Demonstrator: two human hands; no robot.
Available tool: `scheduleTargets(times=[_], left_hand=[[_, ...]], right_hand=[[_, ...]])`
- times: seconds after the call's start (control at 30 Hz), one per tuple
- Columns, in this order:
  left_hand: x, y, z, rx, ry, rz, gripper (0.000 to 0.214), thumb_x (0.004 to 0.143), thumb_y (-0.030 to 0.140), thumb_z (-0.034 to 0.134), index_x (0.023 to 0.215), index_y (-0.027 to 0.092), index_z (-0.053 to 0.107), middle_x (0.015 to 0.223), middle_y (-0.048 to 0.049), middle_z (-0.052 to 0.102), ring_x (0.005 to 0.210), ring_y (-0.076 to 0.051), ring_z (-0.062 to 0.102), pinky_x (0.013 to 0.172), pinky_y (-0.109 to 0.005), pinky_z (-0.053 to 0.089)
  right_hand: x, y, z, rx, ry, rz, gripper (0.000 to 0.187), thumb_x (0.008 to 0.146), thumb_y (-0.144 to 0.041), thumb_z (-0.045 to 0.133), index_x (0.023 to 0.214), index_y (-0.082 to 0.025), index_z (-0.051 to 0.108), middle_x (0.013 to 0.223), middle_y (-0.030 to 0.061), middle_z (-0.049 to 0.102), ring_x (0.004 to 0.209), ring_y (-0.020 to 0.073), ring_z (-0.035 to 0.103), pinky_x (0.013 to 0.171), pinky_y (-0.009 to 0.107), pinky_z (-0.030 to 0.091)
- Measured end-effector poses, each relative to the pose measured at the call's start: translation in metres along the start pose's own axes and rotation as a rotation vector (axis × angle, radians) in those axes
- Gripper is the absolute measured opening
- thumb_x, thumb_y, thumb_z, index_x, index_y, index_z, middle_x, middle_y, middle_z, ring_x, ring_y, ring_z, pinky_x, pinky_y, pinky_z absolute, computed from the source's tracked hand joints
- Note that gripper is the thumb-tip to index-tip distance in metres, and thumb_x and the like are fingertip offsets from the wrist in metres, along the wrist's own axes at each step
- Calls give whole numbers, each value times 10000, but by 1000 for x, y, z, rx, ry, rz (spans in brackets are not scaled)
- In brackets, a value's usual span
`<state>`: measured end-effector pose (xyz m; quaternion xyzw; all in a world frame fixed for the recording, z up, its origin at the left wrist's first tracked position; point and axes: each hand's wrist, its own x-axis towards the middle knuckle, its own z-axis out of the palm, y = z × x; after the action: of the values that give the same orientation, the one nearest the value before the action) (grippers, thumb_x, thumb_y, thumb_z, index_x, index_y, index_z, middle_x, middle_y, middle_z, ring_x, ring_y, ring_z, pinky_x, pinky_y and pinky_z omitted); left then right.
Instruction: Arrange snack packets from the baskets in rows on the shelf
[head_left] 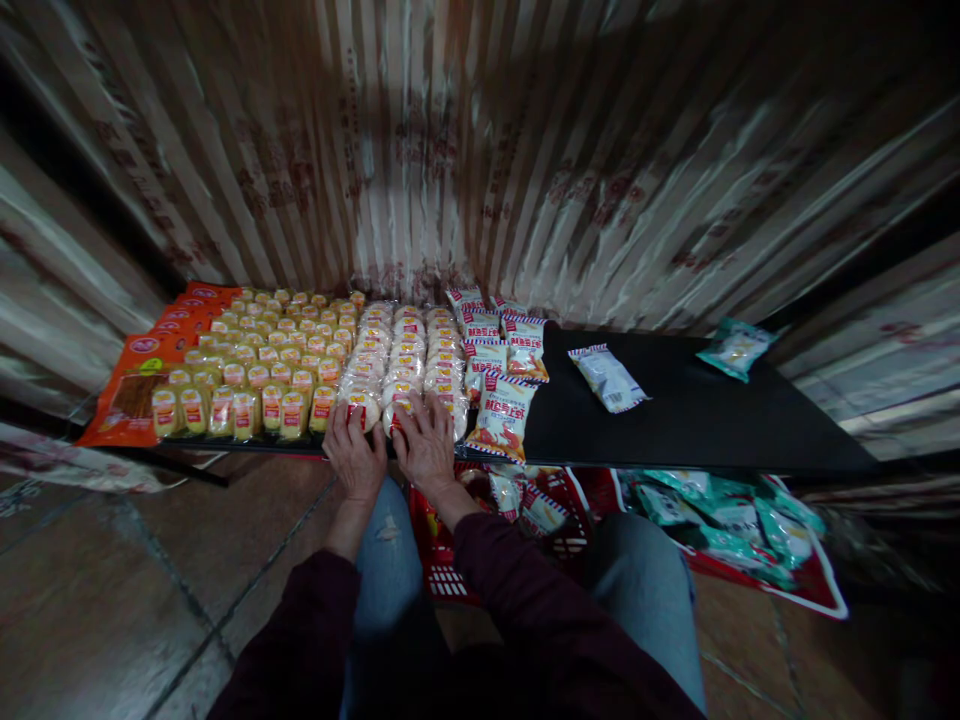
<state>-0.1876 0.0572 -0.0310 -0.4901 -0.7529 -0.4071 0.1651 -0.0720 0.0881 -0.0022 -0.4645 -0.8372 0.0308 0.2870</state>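
Observation:
Both of my hands rest at the front edge of a low black shelf [675,420]. My left hand [354,452] lies over the front of a row of small white snack packets [405,355], its fingers curled on one packet. Beside it, my right hand [426,442] has its fingers pressed down on the neighbouring white packets. Rows of yellow packets [255,370] lie to the left. Red-and-white striped snack bags [501,415] lie just right of my right hand.
Orange flat packs [135,385] line the shelf's left end. A silver bag [607,378] and a green bag [735,348] lie on the shelf's bare right part. A red basket [450,560] with more bags sits under the shelf between my knees. Green packets [720,520] lie lower right.

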Motion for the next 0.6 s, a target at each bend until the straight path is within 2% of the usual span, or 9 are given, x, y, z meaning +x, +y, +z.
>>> scheduleTargets(times=[0.27, 0.6], left_hand=[[3, -4, 3, 38, -14, 21, 451, 851, 345, 487, 1255, 151, 540, 1343, -195, 459, 1256, -319, 386, 983, -465, 324], [6, -3, 8, 63, -2, 15, 448, 834, 334, 502, 1239, 150, 558, 1319, -197, 480, 1242, -318, 397, 968, -465, 332]], right_hand=[[0, 0, 0, 0, 3, -11, 406, 891, -315, 475, 1293, -264, 504, 1438, 28, 405, 1381, 303, 145, 1084, 522, 206], [2, 0, 2, -24, -6, -11, 403, 895, -313, 462, 1293, -266, 505, 1427, 29, 417, 1379, 304, 156, 1084, 524, 206]])
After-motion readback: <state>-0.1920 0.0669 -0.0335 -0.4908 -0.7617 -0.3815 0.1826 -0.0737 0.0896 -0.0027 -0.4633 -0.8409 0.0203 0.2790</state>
